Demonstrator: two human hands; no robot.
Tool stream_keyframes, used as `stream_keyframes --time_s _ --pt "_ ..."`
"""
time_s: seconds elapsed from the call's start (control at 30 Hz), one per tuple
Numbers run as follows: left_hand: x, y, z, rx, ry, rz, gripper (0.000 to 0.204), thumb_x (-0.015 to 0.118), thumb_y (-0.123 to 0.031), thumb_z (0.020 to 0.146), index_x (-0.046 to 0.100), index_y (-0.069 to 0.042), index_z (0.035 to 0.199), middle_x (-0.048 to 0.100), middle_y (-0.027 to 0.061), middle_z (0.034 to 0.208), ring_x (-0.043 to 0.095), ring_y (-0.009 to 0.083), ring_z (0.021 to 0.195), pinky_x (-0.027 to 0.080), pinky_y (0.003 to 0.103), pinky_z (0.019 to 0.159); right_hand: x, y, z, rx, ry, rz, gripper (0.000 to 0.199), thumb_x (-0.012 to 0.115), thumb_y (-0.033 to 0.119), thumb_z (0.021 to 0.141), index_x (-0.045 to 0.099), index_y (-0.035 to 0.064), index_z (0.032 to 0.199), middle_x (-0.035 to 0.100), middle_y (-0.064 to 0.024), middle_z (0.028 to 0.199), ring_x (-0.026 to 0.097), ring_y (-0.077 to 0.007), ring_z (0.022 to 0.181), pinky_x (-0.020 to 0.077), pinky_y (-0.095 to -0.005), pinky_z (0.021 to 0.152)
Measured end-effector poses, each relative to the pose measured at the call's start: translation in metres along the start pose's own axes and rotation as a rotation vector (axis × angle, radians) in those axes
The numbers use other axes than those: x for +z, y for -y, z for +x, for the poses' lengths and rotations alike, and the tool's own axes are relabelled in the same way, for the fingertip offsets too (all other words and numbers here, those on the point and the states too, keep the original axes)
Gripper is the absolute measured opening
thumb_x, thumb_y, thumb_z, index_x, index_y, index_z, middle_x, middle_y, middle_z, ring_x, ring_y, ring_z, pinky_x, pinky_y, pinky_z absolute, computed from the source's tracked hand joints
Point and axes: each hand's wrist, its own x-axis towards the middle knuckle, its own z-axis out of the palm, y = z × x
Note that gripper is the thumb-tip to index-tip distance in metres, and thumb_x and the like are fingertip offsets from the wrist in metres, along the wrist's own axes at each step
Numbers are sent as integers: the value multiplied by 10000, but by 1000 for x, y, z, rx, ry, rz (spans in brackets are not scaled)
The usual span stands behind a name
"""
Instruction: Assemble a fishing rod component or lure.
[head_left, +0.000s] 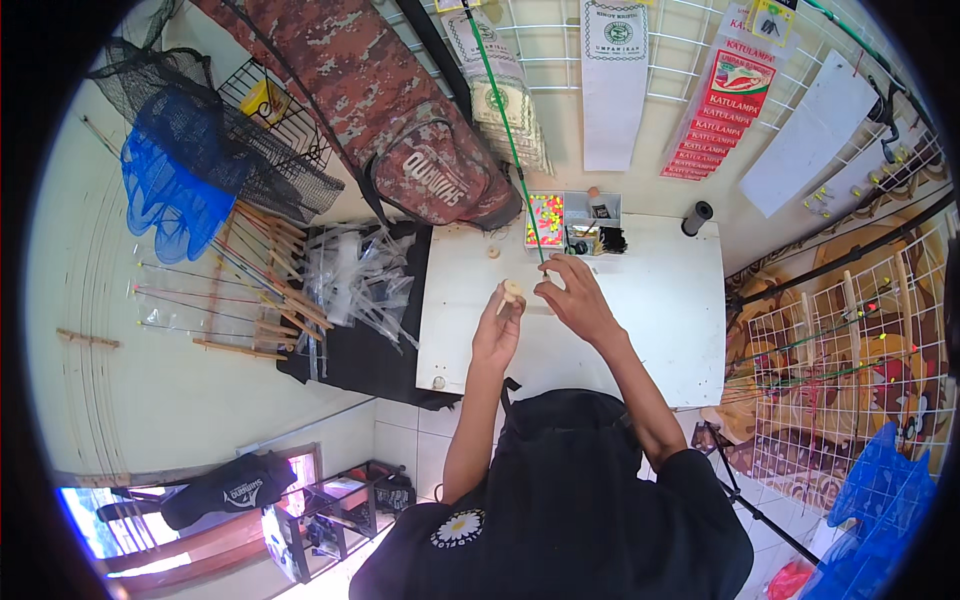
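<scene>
A small pale wooden-looking ring or spool (pixel 513 291) is held upright between the fingers of my left hand (pixel 496 325), above the white tabletop. Just right of it, my right hand (pixel 580 305) has its thumb and index finger curled around the lower end of a thin green fishing rod (pixel 512 150), which slants down from the wall rack. Any line or small part between those fingertips is too fine to make out. A second pale ring (pixel 493 253) lies on the table beyond my left hand.
The white table (pixel 650 340) bears a divided box (pixel 590 208) with bright floats and a black cylinder (pixel 697 218). A camouflage rod bag (pixel 430 160) leans at the back left. Clear plastic sleeves (pixel 360 280) lie on black cloth. Packets (pixel 715 115) hang on the wall grid.
</scene>
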Motion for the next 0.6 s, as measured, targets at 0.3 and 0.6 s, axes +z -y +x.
stream_keyframes --time_s 0.3,0.6 --pt "2 17 25 18 -89 -130 301 681 -130 893 516 19 1095 550 143 1014 590 200 878 554 239 773 4 1 -3 10 33 -33 76 634 90 809 639 69 881 544 -107 1184 465 -317 1228 374 -461 1051" --pt "9 37 29 303 -96 405 243 663 -103 901 557 -1 1094 607 108 1044 602 165 944 514 273 843 8 -15 -9 -44 88 -104 114 600 85 816 647 52 914 554 -106 1222 462 -287 1258 343 -467 1098"
